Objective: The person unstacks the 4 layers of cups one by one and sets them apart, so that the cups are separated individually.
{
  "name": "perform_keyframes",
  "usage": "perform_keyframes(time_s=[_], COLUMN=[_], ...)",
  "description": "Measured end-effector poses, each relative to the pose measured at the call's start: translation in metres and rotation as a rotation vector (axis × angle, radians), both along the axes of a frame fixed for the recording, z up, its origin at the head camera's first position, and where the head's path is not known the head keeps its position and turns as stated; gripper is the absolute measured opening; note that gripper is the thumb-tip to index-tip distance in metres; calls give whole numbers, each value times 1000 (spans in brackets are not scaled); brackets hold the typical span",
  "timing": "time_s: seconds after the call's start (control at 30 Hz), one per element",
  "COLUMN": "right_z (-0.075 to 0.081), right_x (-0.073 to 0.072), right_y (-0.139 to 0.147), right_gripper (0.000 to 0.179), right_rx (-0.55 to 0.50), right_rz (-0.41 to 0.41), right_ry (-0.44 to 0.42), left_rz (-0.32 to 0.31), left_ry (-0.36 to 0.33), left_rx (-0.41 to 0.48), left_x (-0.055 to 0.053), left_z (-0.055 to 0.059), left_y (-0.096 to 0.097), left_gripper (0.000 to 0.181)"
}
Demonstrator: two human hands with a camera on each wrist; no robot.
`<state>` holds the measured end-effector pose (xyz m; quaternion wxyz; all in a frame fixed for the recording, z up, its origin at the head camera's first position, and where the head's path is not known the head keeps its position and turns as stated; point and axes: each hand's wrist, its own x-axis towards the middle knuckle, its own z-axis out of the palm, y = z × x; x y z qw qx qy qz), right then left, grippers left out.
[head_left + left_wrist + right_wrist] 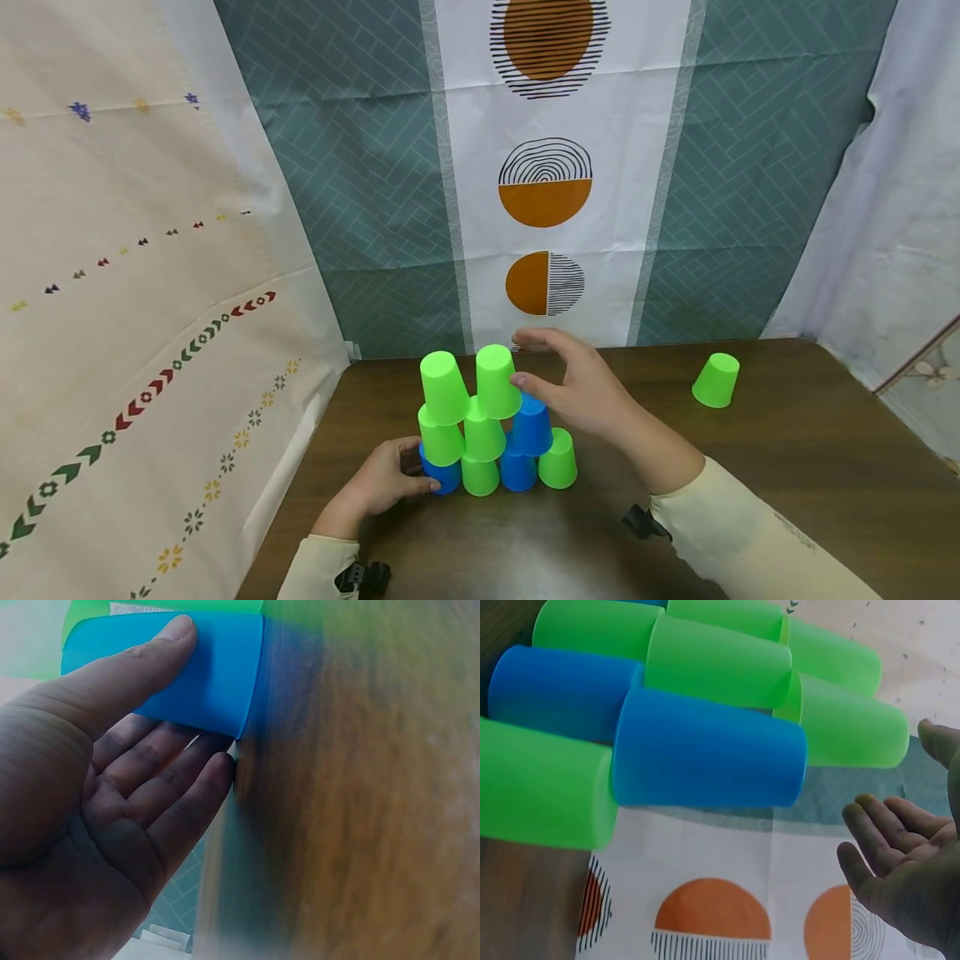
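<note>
Upside-down plastic cups form a stepped stack on the table, with two green cups on top. My left hand (381, 482) grips the blue cup (444, 477) at the bottom left corner. In the left wrist view, the thumb (161, 656) lies across that cup's near side while the other fingers reach behind it. Beside the upper right green cup (497, 382), my right hand (581, 385) is held with fingers extended, gripping nothing. A gap shows between this hand (907, 862) and the cups in the right wrist view. Below it sits a blue cup (533, 427) in the middle row.
A single green cup (716, 381) stands upside down at the back right of the brown table (780, 467). The bottom row ends in a green cup (558, 461) on the right. Patterned cloth (375, 208) hangs behind the table, and pale cloth (225, 375) hangs at left.
</note>
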<state>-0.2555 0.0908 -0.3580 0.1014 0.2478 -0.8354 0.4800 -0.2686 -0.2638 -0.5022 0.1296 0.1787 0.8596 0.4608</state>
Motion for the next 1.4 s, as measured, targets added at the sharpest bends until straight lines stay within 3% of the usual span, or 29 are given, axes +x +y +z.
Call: perform_keyframes(time_s=[0.6,1.4], right_z=[-6,-13], right_x=[-5,-4], right_y=[-25,-32], right_gripper=[76,70], right_rx=[70,55], right_rz=[-54,-75], right_ry=[-92,-74], left_rz=[-11,-15], left_ry=[3,-9], left_rx=[18,16], left_x=[-1,-2], left_z=[-2,-2], left_y=[-2,-2], left_gripper=[62,63])
